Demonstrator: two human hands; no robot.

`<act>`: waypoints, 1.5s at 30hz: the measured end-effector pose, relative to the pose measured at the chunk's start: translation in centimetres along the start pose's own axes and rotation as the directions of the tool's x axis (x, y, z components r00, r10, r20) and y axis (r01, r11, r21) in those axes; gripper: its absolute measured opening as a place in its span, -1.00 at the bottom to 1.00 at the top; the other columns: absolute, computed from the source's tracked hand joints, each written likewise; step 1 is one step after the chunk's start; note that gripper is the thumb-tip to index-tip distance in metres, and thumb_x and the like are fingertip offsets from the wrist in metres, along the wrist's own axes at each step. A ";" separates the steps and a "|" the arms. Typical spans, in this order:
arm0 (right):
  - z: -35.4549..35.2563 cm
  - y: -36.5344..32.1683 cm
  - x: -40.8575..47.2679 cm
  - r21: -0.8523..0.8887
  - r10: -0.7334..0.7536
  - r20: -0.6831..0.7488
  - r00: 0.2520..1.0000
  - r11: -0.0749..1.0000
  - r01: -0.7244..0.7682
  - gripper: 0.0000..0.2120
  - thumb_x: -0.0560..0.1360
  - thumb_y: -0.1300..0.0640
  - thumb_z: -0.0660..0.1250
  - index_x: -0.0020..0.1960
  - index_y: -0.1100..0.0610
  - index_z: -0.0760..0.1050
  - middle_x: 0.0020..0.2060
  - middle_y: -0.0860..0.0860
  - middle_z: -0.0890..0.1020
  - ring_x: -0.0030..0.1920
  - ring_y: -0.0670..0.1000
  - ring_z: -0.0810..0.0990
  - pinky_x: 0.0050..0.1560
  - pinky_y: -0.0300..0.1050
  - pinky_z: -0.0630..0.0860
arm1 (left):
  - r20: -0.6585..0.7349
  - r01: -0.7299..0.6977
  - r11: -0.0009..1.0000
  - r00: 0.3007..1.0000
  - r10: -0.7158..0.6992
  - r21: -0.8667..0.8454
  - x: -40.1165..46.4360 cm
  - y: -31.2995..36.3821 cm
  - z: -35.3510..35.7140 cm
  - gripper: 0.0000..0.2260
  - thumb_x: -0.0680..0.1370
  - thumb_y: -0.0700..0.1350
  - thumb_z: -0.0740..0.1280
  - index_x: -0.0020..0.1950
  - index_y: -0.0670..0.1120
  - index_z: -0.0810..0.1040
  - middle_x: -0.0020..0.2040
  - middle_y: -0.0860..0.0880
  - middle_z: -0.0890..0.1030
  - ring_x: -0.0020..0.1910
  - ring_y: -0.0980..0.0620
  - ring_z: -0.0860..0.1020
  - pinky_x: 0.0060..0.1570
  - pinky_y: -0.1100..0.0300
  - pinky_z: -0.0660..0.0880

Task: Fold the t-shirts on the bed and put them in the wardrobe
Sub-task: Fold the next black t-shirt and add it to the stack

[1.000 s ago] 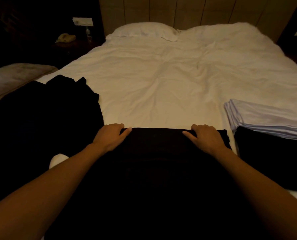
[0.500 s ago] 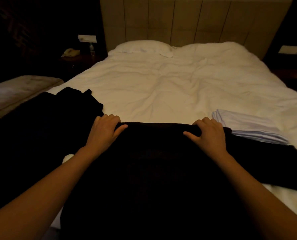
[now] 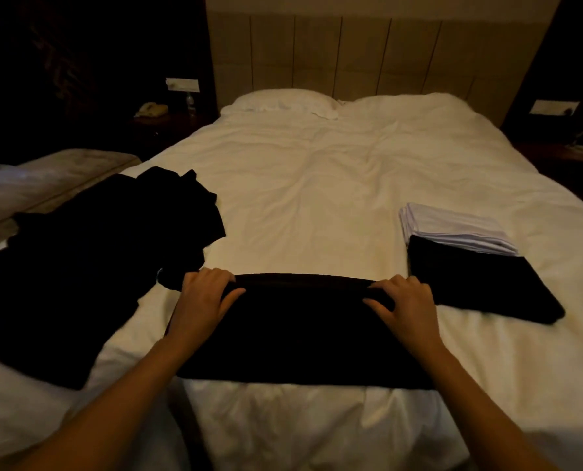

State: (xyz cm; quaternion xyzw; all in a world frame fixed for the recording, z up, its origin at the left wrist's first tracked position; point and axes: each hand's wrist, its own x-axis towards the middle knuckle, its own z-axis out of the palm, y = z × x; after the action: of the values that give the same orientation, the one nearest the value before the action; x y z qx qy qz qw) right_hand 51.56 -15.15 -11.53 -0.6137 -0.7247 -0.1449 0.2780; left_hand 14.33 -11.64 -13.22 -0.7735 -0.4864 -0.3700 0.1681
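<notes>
While the black t-shirt lies flat across the near end of the bed, we pinch its far folded edge at both corners: our left hand and right hand each curl fingers over it, thumbs on top. Left of this t-shirt sprawls a heap of dark clothes; right of it sit a folded black garment and a folded white stack.

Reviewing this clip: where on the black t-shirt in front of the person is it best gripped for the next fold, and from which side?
Probably at the two far corners of the black t-shirt, from the near side, as the left hand and right hand do now. It lies flat as a wide band on the bed, so gripping both ends of the far edge should keep it straight.
</notes>
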 end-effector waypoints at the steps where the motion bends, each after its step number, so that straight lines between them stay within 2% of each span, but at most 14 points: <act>1: 0.0 -0.2 -1.0 0.007 0.008 0.011 1.000 1.000 -0.008 -0.58 0.45 -0.25 0.14 -0.05 -0.03 0.65 -0.25 -0.06 0.58 -0.22 0.06 0.51 -0.16 -0.12 0.20 | -0.004 -0.009 1.000 1.000 0.009 0.005 -0.8 0.2 -0.1 -0.50 0.66 0.24 -0.01 -0.09 -0.10 0.52 -0.21 -0.03 0.56 -0.15 0.02 0.39 -0.13 0.09 0.23; 7: 0.2 -1.2 -5.6 0.011 0.020 0.020 1.000 1.000 -0.020 -0.59 0.49 -0.19 0.12 0.00 -0.05 0.68 -0.26 -0.10 0.53 -0.25 -0.07 0.41 -0.20 -0.18 0.17 | 0.009 -0.017 1.000 1.000 0.018 -0.017 -4.5 0.9 -0.5 -0.55 0.65 0.24 -0.01 -0.06 -0.05 0.48 -0.18 -0.03 0.58 -0.12 0.02 0.42 -0.10 0.10 0.25; 9: -0.2 -1.2 -6.7 0.030 0.037 -0.016 0.999 0.999 -0.036 -0.60 0.50 -0.16 0.12 0.00 -0.04 0.69 -0.27 -0.10 0.52 -0.25 -0.11 0.33 -0.24 -0.27 0.13 | 0.014 -0.020 0.999 1.000 0.021 -0.030 -5.3 1.3 -0.9 -0.54 0.65 0.25 -0.01 -0.05 -0.06 0.50 -0.17 -0.02 0.58 -0.11 0.03 0.43 -0.09 0.12 0.26; 11: -0.4 -1.1 -7.6 0.059 0.053 -0.066 0.996 0.997 -0.049 -0.60 0.51 -0.15 0.12 -0.01 -0.01 0.69 -0.28 -0.08 0.53 -0.25 -0.10 0.33 -0.16 -0.36 0.12 | 0.025 -0.013 0.999 1.000 0.014 -0.042 -6.0 1.8 -1.3 -0.54 0.65 0.26 0.00 -0.03 -0.05 0.51 -0.15 -0.01 0.58 -0.10 0.05 0.43 -0.06 0.13 0.28; 17: 0.0 -1.4 -9.0 0.040 0.047 -0.033 0.998 0.998 -0.045 -0.59 0.50 -0.16 0.13 0.03 -0.03 0.70 -0.21 -0.08 0.61 -0.19 -0.01 0.51 -0.16 -0.15 0.24 | 0.166 -0.096 0.994 0.981 0.102 -0.045 -6.4 4.0 -1.1 -0.50 0.66 0.25 -0.07 0.26 0.03 0.55 0.07 0.04 0.63 0.09 0.10 0.46 0.08 0.16 0.25; 22: -1.4 -1.8 -8.7 0.087 0.052 -0.053 0.997 0.995 -0.048 -0.59 0.50 -0.16 0.14 -0.02 -0.03 0.71 -0.27 -0.11 0.59 -0.23 -0.02 0.49 -0.10 -0.22 0.10 | 0.236 -0.103 0.992 0.965 0.117 -0.070 -5.3 5.1 -1.3 -0.57 0.63 0.17 0.05 0.15 0.05 0.66 0.03 0.10 0.67 0.06 0.10 0.54 0.06 0.17 0.24; 24: -2.3 -1.9 -9.3 0.107 0.052 -0.064 0.997 0.993 -0.045 -0.60 0.51 -0.16 0.15 -0.03 -0.01 0.71 -0.28 -0.10 0.58 -0.24 -0.02 0.49 -0.14 -0.25 0.05 | 0.221 -0.118 0.989 0.966 0.136 -0.092 -5.7 5.3 -1.8 -0.50 0.67 0.19 -0.03 0.16 0.03 0.67 0.05 0.10 0.67 0.08 0.14 0.49 0.09 0.18 0.25; 28: -2.0 -2.1 -11.2 0.086 0.026 0.046 0.999 0.996 -0.030 -0.37 0.56 -0.38 -0.04 0.01 -0.05 0.70 -0.24 -0.13 0.61 -0.20 -0.07 0.54 -0.06 -0.25 0.14 | 0.287 -0.121 0.984 0.946 0.153 -0.127 -7.7 5.8 -2.2 -0.42 0.64 0.30 -0.07 0.18 0.04 0.66 0.11 0.11 0.66 0.15 0.18 0.47 0.13 0.24 0.26; 30: -2.0 -2.0 -11.5 0.179 0.103 0.082 0.991 0.977 -0.117 -0.27 0.53 -0.45 -0.09 0.04 -0.01 0.69 -0.17 -0.09 0.65 -0.14 -0.08 0.55 -0.03 -0.20 0.27 | 0.328 -0.044 0.984 0.939 0.100 -0.172 -7.5 6.8 -2.1 -0.36 0.61 0.35 -0.10 0.21 0.03 0.65 0.17 0.10 0.63 0.19 0.20 0.43 0.15 0.27 0.26; 32: -2.4 -1.8 -10.7 0.253 0.216 0.061 0.974 0.941 -0.225 -0.31 0.53 -0.40 -0.02 0.08 0.07 0.68 -0.09 -0.01 0.68 -0.05 -0.02 0.58 0.00 -0.17 0.40 | 0.373 -0.007 0.977 0.924 0.089 -0.215 -6.1 8.3 -1.8 -0.28 0.57 0.39 -0.18 0.26 0.04 0.61 0.22 0.10 0.60 0.24 0.18 0.44 0.19 0.28 0.26; 34: -2.9 -1.1 -9.7 0.209 0.343 0.030 0.939 0.917 -0.341 -0.48 0.55 -0.21 0.14 0.19 0.13 0.64 0.08 0.09 0.67 0.11 0.09 0.61 0.14 -0.07 0.46 | 0.442 -0.016 0.971 0.888 0.124 -0.241 -4.0 10.3 -1.2 -0.20 0.52 0.43 -0.27 0.34 0.04 0.55 0.30 0.10 0.55 0.31 0.17 0.42 0.25 0.28 0.25; 36: -3.1 0.2 -8.8 0.129 0.450 0.083 0.889 0.880 -0.457 -0.57 0.58 -0.03 0.25 0.35 0.18 0.52 0.29 0.17 0.56 0.31 0.17 0.50 0.32 0.02 0.40 | 0.517 -0.025 0.968 0.842 0.154 -0.249 -1.7 12.5 -0.1 -0.16 0.48 0.46 -0.28 0.43 0.04 0.46 0.37 0.08 0.49 0.37 0.13 0.38 0.32 0.24 0.23; 40: -2.7 1.4 -9.0 0.255 0.569 0.293 0.768 0.728 -0.637 -0.42 0.59 0.04 0.28 0.53 0.22 0.22 0.39 0.21 0.44 0.37 0.21 0.44 0.32 0.01 0.38 | 0.588 0.006 0.969 0.796 0.145 -0.246 2.3 17.0 3.7 -0.51 0.66 0.18 0.07 0.52 -0.01 0.32 0.47 0.01 0.39 0.45 0.06 0.31 0.42 0.15 0.21; 45: -3.0 2.7 -8.2 0.323 0.557 0.433 0.709 0.638 -0.699 -0.38 0.57 0.15 0.32 0.55 0.21 0.17 0.41 0.19 0.43 0.38 0.19 0.42 0.30 -0.05 0.36 | 0.658 0.059 0.963 0.741 0.135 -0.263 6.8 21.5 7.9 -0.53 0.69 0.09 0.08 0.53 -0.11 0.28 0.48 -0.09 0.36 0.45 -0.04 0.32 0.41 0.14 0.22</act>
State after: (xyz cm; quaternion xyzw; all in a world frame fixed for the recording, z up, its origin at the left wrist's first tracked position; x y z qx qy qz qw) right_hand 55.66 -22.86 -14.20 -0.7576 -0.5071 0.2328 0.3387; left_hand 38.09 -12.59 -11.39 -0.8796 -0.4438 -0.1259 -0.1161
